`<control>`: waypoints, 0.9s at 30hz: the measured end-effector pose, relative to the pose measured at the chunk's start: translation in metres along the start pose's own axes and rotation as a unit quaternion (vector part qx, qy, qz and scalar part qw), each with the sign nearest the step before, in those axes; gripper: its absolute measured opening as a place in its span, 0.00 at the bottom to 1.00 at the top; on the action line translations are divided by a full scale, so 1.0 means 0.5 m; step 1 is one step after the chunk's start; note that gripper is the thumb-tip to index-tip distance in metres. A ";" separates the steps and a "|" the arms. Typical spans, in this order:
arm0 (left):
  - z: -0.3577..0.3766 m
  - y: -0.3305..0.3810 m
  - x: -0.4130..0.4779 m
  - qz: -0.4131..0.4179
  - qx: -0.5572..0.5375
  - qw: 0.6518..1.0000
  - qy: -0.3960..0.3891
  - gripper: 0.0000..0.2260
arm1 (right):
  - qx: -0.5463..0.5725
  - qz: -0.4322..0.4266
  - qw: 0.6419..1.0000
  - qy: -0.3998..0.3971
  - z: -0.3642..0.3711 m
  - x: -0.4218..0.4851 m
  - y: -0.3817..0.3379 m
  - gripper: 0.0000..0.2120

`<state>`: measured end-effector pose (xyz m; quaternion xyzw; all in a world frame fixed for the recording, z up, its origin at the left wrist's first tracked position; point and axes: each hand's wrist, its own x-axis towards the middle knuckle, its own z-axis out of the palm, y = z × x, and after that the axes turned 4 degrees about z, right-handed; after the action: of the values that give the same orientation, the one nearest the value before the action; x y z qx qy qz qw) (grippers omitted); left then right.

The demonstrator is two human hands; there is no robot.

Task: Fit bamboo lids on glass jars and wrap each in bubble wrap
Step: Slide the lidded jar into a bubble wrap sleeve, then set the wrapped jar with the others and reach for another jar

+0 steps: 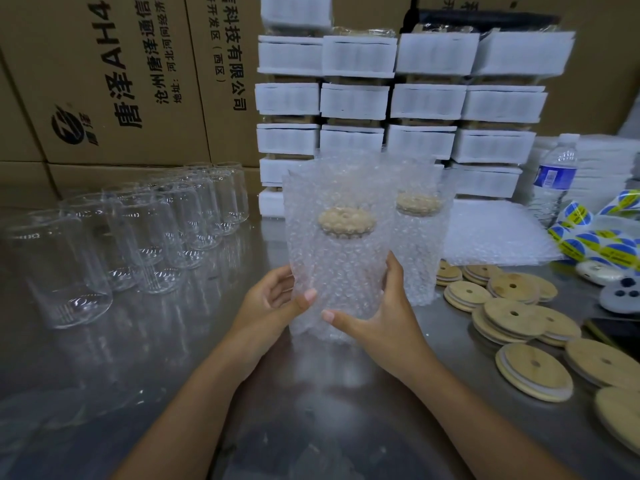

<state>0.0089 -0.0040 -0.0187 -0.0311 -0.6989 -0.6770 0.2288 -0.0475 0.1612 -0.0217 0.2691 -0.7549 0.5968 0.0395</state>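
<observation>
Head view: both hands hold one wrapped jar (334, 271) upright at the centre of the steel table (311, 410). The left hand (277, 299) and right hand (377, 317) each curl round its lower half from either side, thumbs on the near face. This grip appears meant to press the bubble wrap (332, 188) snug to the glass. Whether the base touches the table cannot be confirmed.

The bamboo lid (346, 221) is seated on the jar and shows through the wrap, which stands open well above it. In the inspector's judgement that excess is left for folding over the top, so closure is not yet done.

A second wrapped jar (419, 237) stands just beyond, to the right, likewise open at the top.

Supplies are set out by side. Bare glass jars (138, 237) stand in rows at left, loose bamboo lids (512, 320) lie at near right, and flat bubble-wrap sheets (495, 233) lie at far right. Each is within reach of the nearer hand. White-sleeved packs (398, 98) are stacked at the far edge.
</observation>
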 end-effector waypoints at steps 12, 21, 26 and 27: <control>-0.047 0.009 0.009 0.047 0.063 0.960 0.268 0.07 | -0.006 -0.012 0.998 0.066 -0.019 0.003 -0.002 0.52; -0.218 0.036 0.039 0.019 0.295 0.868 0.400 0.24 | -0.015 -0.027 0.996 0.086 0.003 0.012 0.002 0.52; -0.234 0.031 0.079 -0.054 0.373 0.855 0.356 0.43 | -0.019 -0.024 0.995 0.097 0.005 0.014 0.012 0.54; -0.236 0.029 0.088 -0.063 0.380 0.851 0.356 0.45 | -0.016 -0.024 0.995 0.097 0.006 0.014 0.014 0.53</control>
<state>0.0074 -0.1281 0.0084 0.3456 -0.7730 -0.3362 0.4122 -0.0559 0.1570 -0.0262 0.2268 -0.7504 0.6067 0.1314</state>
